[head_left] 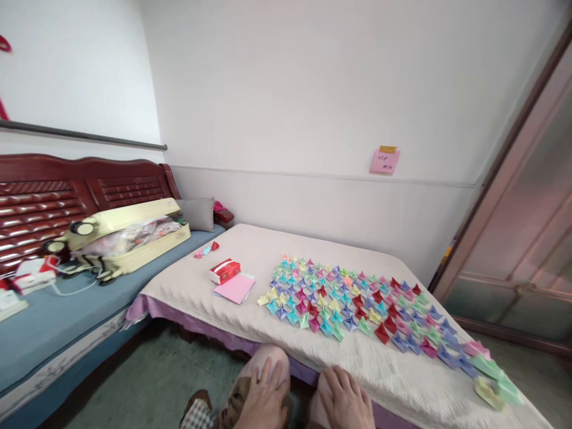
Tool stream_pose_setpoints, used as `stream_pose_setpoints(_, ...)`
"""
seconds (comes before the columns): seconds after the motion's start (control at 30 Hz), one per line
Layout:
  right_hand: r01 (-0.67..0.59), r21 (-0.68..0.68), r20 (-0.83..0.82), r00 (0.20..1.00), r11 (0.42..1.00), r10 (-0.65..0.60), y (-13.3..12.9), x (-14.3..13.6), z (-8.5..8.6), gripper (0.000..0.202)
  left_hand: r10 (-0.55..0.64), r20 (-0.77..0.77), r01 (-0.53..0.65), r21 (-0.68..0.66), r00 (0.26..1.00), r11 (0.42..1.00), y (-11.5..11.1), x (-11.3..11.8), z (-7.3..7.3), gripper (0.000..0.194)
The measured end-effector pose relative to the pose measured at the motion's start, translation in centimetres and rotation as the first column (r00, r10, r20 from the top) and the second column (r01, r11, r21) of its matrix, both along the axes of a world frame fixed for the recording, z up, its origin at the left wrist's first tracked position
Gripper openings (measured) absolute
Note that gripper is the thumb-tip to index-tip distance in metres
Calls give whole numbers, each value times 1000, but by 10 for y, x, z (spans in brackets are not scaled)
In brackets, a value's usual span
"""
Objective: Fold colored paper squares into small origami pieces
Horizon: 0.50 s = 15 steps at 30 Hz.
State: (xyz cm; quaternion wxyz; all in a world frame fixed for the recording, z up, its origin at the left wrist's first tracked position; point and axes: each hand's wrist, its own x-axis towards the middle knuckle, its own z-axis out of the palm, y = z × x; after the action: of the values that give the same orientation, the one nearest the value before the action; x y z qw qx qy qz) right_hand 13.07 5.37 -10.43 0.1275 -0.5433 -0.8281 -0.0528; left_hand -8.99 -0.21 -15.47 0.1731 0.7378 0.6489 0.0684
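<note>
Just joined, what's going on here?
Nothing is being held: the person's left hand and right hand rest on their knees. Colorful folded paper pieces spread across the cloth-covered surface in front. Pink paper lies farther left, beside a red-and-white packet.

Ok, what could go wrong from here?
The pale green folded paper lies close to the right edge of the cream cloth; it might get brushed off.
The knees under the left hand and right hand are by the near edge; a bump could shift the folded pieces.
</note>
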Motion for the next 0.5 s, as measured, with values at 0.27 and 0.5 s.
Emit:
stream_pose_setpoints(0.27, 94, -60, 7, 996, 994, -94, 2, 19, -23, 45, -25, -8, 25, -17, 1000, 1000, 0, -3, 4, 57)
stream_pose_setpoints(0.5, 123, -53, 6, 992, 991, -123, 7, 22, -41, 46, -41, 1, 41, -34, 999, 999, 3, -5, 8, 59)
